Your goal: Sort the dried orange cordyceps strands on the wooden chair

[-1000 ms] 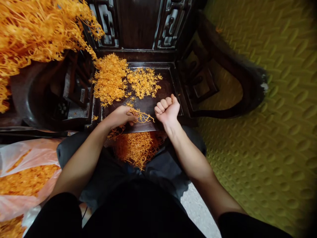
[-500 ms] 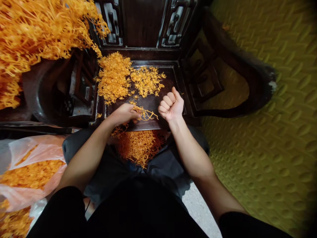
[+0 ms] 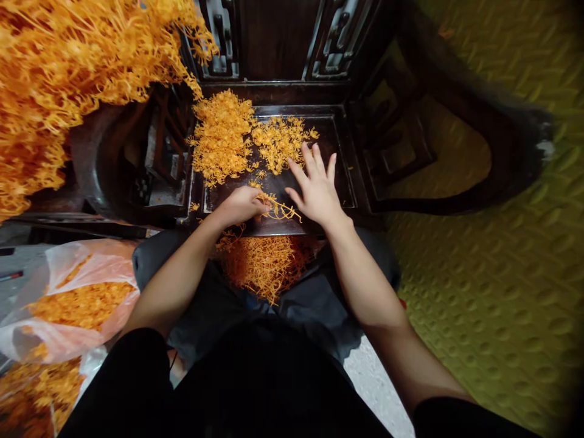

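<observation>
My left hand point(image 3: 243, 207) is closed around a thin, branching orange plastic sprue point(image 3: 285, 210), whose stems stick out to the right over the front of the dark wooden chair seat point(image 3: 283, 226). Fingers spread and palm down, my right hand point(image 3: 317, 185) holds nothing; its fingertips reach the near right edge of a smaller pile of orange spidery pieces point(image 3: 278, 143). Left of that pile lies a larger heap of the same pieces point(image 3: 221, 137). A few loose pieces point(image 3: 256, 176) are scattered between the heaps and my left hand.
Tangled orange stems point(image 3: 267, 264) fill the space between my legs below the seat. A big orange mass point(image 3: 91, 73) covers the upper left. A clear plastic bag point(image 3: 68, 258) of orange pieces stands at the lower left. Curved chair arms point(image 3: 511, 121) flank the seat.
My right hand has gone from a fist to spread fingers and moved up toward the smaller pile. My left hand keeps its hold on the sprue. The whole view has shifted slightly.
</observation>
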`<state>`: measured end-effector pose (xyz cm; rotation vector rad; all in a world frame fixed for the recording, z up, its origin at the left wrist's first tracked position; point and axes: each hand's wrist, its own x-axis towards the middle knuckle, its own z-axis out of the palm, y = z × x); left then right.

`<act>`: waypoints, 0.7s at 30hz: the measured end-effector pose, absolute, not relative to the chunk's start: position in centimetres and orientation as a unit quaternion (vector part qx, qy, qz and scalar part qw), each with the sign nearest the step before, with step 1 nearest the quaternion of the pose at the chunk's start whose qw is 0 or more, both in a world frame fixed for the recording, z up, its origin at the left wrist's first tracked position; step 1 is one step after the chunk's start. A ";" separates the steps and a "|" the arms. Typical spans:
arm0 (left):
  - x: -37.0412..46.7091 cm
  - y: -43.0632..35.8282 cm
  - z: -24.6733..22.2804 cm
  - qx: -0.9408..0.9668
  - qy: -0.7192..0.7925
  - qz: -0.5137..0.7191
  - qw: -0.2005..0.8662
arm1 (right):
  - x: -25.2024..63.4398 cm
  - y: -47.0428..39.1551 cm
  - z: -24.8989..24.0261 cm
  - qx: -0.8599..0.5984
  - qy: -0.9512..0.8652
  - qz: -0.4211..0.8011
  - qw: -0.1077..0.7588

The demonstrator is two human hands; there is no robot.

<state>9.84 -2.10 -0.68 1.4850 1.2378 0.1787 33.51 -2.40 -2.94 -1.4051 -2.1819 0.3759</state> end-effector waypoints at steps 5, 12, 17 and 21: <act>9.9 -2.1 -0.7 0.638 0.529 0.079 0.554 | 32.5 -2.7 -3.1 -0.509 -0.758 0.223 0.341; 10.1 -2.2 -0.4 0.637 0.504 0.067 0.579 | 30.5 -3.6 -3.5 -0.424 -0.571 0.578 0.401; 10.1 -2.1 -0.9 0.675 0.499 0.098 0.535 | 30.6 -3.3 -4.4 -0.428 -0.530 0.629 0.375; 10.1 -2.3 -1.2 0.677 0.459 0.084 0.569 | 31.4 -2.5 -4.3 -0.476 -0.514 0.582 0.413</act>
